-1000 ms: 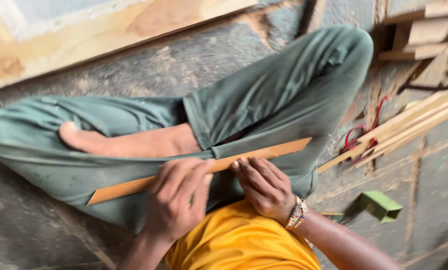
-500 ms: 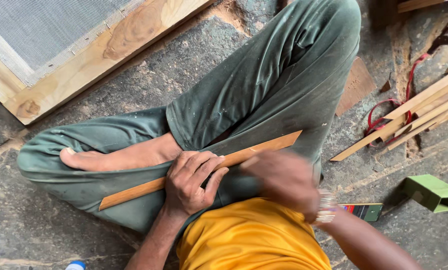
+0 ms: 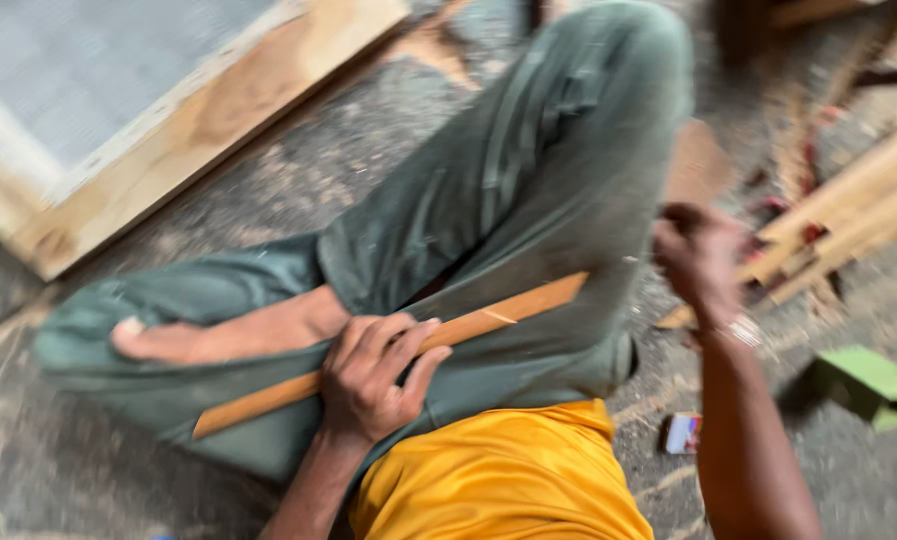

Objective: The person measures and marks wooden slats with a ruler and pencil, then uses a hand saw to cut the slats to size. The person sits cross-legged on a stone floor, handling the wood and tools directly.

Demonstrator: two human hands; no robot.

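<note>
Sitting cross-legged on the grey stone floor (image 3: 88, 470), I have the long, flat, light-brown wooden strip (image 3: 488, 318) lying slantwise across my lap, on the green trouser legs (image 3: 528, 190), with one end low toward my bare foot (image 3: 218, 335) and the other raised toward my right knee. My left hand (image 3: 373, 375) rests on the middle of the strip, its fingers (image 3: 408, 345) curled over the top edge and clenched on it, pinning it against my leg. My right hand (image 3: 698, 255) is off the strip, raised to the right and near the heap of pale wooden battens (image 3: 848, 205); it is blurred, the fingers look bunched, and I cannot tell whether they hold anything. As I judge it, the strip is secured and positioned, but no tool is on it and no fresh mark or cut shows on its face, so the working of it is not yet done. Noted nearby: a timber-framed mesh panel (image 3: 198, 130) at upper left, a green block (image 3: 868, 385) and a small carton (image 3: 683, 432) on the floor at right.
</note>
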